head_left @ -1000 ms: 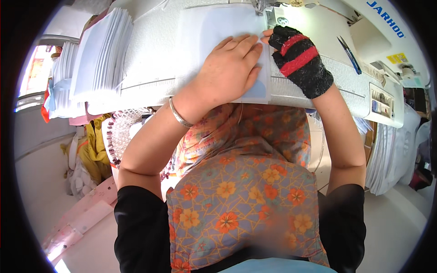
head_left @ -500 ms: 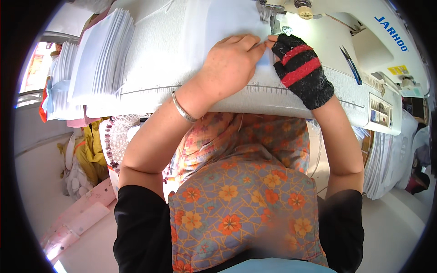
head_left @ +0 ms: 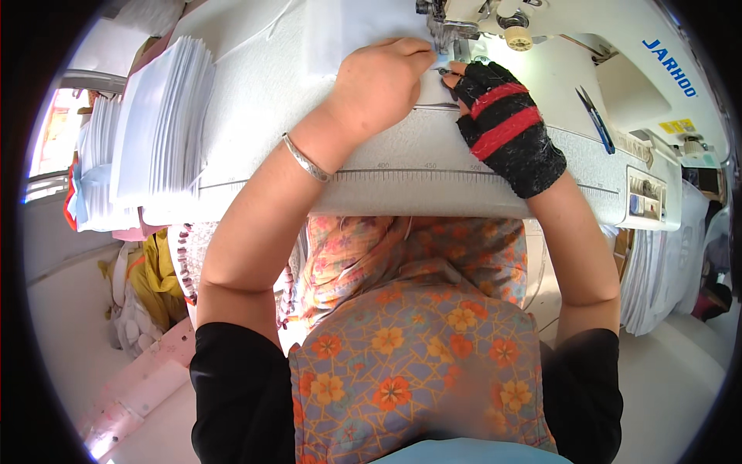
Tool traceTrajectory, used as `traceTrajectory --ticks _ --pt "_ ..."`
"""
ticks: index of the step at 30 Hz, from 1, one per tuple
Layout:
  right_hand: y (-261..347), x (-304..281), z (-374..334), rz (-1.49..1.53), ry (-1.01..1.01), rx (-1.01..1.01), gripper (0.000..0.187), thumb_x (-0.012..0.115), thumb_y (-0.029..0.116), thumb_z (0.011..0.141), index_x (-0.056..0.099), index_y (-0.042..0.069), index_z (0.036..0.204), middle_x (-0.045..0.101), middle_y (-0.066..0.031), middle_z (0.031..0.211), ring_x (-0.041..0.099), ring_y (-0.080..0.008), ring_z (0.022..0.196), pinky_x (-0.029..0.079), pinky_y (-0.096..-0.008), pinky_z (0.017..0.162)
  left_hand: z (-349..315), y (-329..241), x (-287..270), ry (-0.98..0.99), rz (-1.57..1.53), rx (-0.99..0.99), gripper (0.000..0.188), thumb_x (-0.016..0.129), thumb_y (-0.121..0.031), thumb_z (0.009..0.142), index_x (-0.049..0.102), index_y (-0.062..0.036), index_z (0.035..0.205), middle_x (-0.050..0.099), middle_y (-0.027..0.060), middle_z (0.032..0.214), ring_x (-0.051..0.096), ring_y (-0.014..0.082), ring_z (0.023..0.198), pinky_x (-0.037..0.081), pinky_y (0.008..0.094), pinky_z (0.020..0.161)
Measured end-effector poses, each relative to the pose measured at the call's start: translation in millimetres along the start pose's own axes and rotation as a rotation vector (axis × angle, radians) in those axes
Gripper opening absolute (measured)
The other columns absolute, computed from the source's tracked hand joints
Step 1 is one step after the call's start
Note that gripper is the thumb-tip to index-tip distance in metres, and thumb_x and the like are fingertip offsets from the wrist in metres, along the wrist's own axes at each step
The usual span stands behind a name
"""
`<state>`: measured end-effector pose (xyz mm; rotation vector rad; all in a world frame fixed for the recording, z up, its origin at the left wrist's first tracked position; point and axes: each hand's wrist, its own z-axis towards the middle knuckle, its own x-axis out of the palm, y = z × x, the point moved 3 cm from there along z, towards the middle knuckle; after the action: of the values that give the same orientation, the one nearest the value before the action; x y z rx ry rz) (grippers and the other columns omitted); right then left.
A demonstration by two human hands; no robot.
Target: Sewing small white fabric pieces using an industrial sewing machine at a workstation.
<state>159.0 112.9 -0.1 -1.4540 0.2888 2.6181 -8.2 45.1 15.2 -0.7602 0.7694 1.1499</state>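
Observation:
A thin, pale white sheet [head_left: 328, 39], fabric or film, lies on the sewing machine bed beside the needle area. My bare left hand [head_left: 382, 85], with a silver bangle on its wrist, is closed over the sheet's near edge, fingers curled and pressed together just left of the presser foot [head_left: 461, 50]. My right hand [head_left: 506, 127] wears a fingerless black glove with red stripes. Its bare thumb and index fingertips draw together right in front of the presser foot; what is between them is too small to make out. The sewing machine head [head_left: 464, 15] stands directly beyond both hands.
Stacks of folded white sheets [head_left: 162, 124] stand on the table's left end. Blue-handled snips [head_left: 595, 120] lie right of my glove. A small tray of parts [head_left: 645, 193] is set into the right front corner. A printed ruler strip [head_left: 417, 176] runs along the front edge.
Both hands have shifted slightly left relative to the machine, the left hand now nearer the needle. The pale sheet has moved farther back. The whole view has tilted a little.

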Motion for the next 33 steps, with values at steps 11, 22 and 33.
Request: traceTrajectory --ticks 11,22,33 --pt "2 -2 -3 -0.002 0.029 0.049 0.040 0.061 0.003 0.078 0.063 0.005 0.117 0.062 -0.0133 0.123 0.059 -0.0332 0.110 0.046 -0.0440 0.101 4 3 2 -0.016 -0.019 0.007 0.028 0.060 -0.007 0.080 0.070 -0.0072 0.106 0.067 0.0020 0.114 0.066 0.0237 0.099 0.056 0.0369 0.083" --pt "6 -2 -2 0.026 0.012 0.070 0.038 0.061 0.001 0.078 0.063 0.004 0.115 0.062 -0.0134 0.121 0.060 -0.0335 0.108 0.048 -0.0434 0.097 3 7 3 -0.095 0.120 0.090 0.024 0.061 -0.012 0.082 0.067 -0.0047 0.104 0.066 0.0193 0.114 0.065 0.0335 0.105 0.055 0.0435 0.086" --pt "-1 3 -1 0.064 0.028 0.060 0.044 0.062 0.001 0.074 0.064 0.007 0.118 0.063 -0.0137 0.122 0.059 -0.0349 0.109 0.047 -0.0433 0.097 -15 -16 -21 0.099 0.008 0.156 0.020 0.062 -0.019 0.086 0.067 -0.0034 0.098 0.065 0.0096 0.107 0.063 0.0287 0.103 0.054 0.0400 0.085"
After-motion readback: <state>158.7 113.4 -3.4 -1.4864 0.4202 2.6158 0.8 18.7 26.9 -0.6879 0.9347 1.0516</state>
